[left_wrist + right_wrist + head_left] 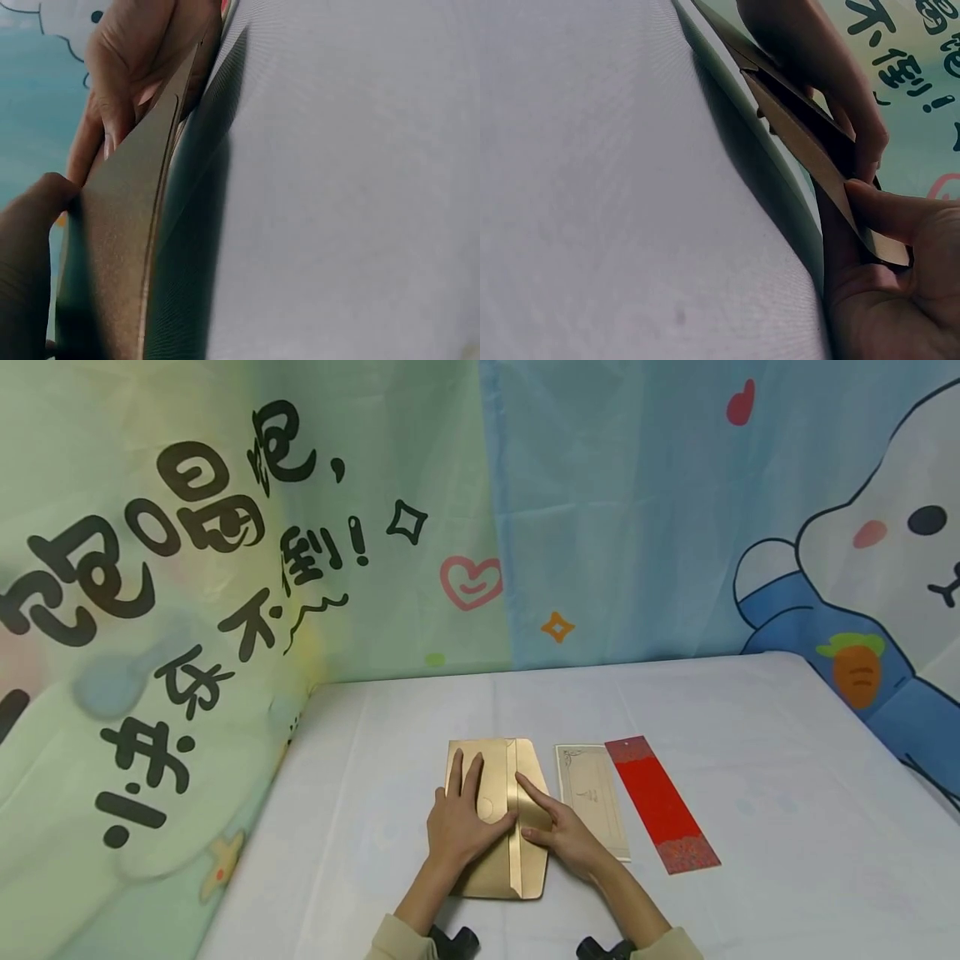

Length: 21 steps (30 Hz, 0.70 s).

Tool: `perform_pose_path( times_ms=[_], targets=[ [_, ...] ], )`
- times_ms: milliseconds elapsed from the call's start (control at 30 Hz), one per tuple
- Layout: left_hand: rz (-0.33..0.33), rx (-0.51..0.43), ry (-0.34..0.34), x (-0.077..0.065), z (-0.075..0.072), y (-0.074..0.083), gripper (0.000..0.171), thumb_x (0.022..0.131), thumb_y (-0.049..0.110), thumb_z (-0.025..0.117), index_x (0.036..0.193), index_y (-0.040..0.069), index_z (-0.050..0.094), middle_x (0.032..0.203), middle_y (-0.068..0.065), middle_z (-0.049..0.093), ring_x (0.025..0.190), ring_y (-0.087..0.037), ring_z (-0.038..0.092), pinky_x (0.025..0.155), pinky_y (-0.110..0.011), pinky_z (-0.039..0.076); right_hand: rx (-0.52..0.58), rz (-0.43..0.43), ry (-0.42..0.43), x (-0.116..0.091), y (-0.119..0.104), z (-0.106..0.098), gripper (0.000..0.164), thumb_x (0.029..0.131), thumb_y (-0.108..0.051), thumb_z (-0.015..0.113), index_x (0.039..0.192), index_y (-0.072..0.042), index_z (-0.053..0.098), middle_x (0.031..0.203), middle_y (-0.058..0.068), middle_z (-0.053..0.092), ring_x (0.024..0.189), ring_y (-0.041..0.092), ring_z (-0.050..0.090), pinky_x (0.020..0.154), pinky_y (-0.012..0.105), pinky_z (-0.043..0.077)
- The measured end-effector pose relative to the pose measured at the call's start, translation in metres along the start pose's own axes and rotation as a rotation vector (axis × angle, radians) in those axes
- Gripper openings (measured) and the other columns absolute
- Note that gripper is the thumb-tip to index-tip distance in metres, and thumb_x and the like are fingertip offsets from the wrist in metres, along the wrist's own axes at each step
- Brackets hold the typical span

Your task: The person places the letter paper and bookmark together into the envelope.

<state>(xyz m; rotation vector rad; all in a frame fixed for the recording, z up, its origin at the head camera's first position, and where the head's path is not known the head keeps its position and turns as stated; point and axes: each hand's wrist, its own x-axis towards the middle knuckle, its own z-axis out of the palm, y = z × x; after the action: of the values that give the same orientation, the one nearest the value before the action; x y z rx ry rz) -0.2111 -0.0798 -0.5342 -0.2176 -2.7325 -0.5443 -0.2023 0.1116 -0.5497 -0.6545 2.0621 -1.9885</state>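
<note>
A gold paper envelope [487,877] lies on the white-covered table, its long flap [533,868] on the right side with a crease running top to bottom. My left hand [459,822] rests on the envelope body with fingers spread, the thumb reaching to the crease. At the flap, my right hand [566,839] pinches the paper, thumb on top and other fingers partly hidden beneath. In the right wrist view the flap [802,142] stands raised, with a dark gap behind it. The left wrist view shows the envelope [124,232] edge-on, left thumb [45,199] at its upper edge.
Right of the envelope lies a cream printed card [592,793]. A red paper strip [660,802] with patterned ends slants beside it, overlapping the card's corner. A printed cloth backdrop [615,527] rises behind the table [787,760] and along its left side.
</note>
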Motion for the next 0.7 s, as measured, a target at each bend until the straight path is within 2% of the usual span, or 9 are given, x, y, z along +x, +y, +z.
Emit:
perform_pose_path(
  times_ms=[67, 167, 300, 367, 467, 567, 633, 700],
  targets=[
    [-0.013, -0.032, -0.006, -0.001, -0.001, 0.001, 0.091, 0.067, 0.068, 0.057, 0.144, 0.026, 0.033, 0.151, -0.004, 0.022, 0.079, -0.028, 0.050, 0.045, -0.030, 0.037, -0.005, -0.002, 0.004, 0.000, 0.000, 0.000, 0.073, 0.082, -0.011, 0.066, 0.146, -0.017, 0.030, 0.151, 0.002, 0.022, 0.137, 0.021, 0.013, 0.099, 0.012, 0.019],
    [-0.034, -0.082, -0.007, -0.001, -0.001, 0.001, 0.090, 0.066, 0.062, 0.061, 0.143, 0.024, 0.034, 0.151, -0.004, 0.021, 0.079, -0.028, 0.048, 0.044, -0.030, 0.037, -0.035, 0.009, 0.025, 0.000, -0.004, 0.002, 0.073, 0.081, -0.010, 0.067, 0.145, -0.016, 0.032, 0.149, 0.003, 0.025, 0.136, 0.022, 0.017, 0.099, 0.013, 0.020],
    [-0.053, -0.108, -0.004, 0.001, -0.002, -0.001, 0.091, 0.064, 0.059, 0.063, 0.143, 0.024, 0.035, 0.151, -0.004, 0.021, 0.079, -0.030, 0.049, 0.047, -0.031, 0.038, -0.132, 0.018, 0.079, 0.002, -0.010, 0.005, 0.075, 0.077, -0.008, 0.070, 0.143, -0.015, 0.036, 0.146, 0.007, 0.033, 0.132, 0.024, 0.027, 0.103, 0.028, 0.025],
    [-0.060, -0.098, -0.008, 0.002, -0.002, -0.003, 0.092, 0.064, 0.061, 0.063, 0.143, 0.024, 0.035, 0.151, -0.003, 0.021, 0.079, -0.030, 0.049, 0.047, -0.031, 0.039, -0.217, 0.008, 0.116, 0.004, -0.013, 0.007, 0.076, 0.075, -0.007, 0.072, 0.143, -0.015, 0.037, 0.144, 0.010, 0.036, 0.130, 0.026, 0.032, 0.103, 0.038, 0.028],
    [-0.073, -0.080, -0.015, 0.003, -0.002, -0.006, 0.092, 0.063, 0.063, 0.063, 0.143, 0.024, 0.036, 0.151, -0.004, 0.022, 0.080, -0.031, 0.050, 0.048, -0.031, 0.040, -0.440, -0.050, 0.160, 0.005, -0.016, 0.010, 0.074, 0.076, -0.010, 0.072, 0.142, -0.010, 0.038, 0.142, 0.019, 0.035, 0.126, 0.035, 0.036, 0.099, 0.050, 0.030],
    [-0.088, -0.059, -0.018, 0.004, -0.003, -0.009, 0.093, 0.062, 0.065, 0.062, 0.142, 0.024, 0.037, 0.150, -0.004, 0.023, 0.082, -0.032, 0.051, 0.049, -0.032, 0.041, -0.753, -0.128, 0.193, 0.005, -0.018, 0.014, 0.069, 0.077, -0.018, 0.071, 0.138, -0.006, 0.042, 0.143, 0.025, 0.030, 0.126, 0.041, 0.033, 0.097, 0.056, 0.029],
    [-0.093, -0.048, -0.024, 0.004, -0.003, -0.009, 0.093, 0.062, 0.066, 0.062, 0.142, 0.024, 0.037, 0.150, -0.004, 0.023, 0.083, -0.033, 0.052, 0.049, -0.034, 0.042, -0.947, -0.175, 0.203, 0.005, -0.018, 0.016, 0.065, 0.078, -0.024, 0.069, 0.135, -0.003, 0.046, 0.144, 0.026, 0.028, 0.127, 0.042, 0.031, 0.096, 0.060, 0.026],
    [-0.096, -0.044, -0.027, 0.004, -0.004, -0.010, 0.092, 0.063, 0.065, 0.062, 0.142, 0.024, 0.037, 0.150, -0.005, 0.023, 0.083, -0.035, 0.052, 0.049, -0.035, 0.043, -1.081, -0.204, 0.201, 0.005, -0.019, 0.017, 0.060, 0.078, -0.026, 0.069, 0.131, -0.003, 0.051, 0.144, 0.023, 0.030, 0.131, 0.040, 0.027, 0.097, 0.063, 0.022]
  ],
)
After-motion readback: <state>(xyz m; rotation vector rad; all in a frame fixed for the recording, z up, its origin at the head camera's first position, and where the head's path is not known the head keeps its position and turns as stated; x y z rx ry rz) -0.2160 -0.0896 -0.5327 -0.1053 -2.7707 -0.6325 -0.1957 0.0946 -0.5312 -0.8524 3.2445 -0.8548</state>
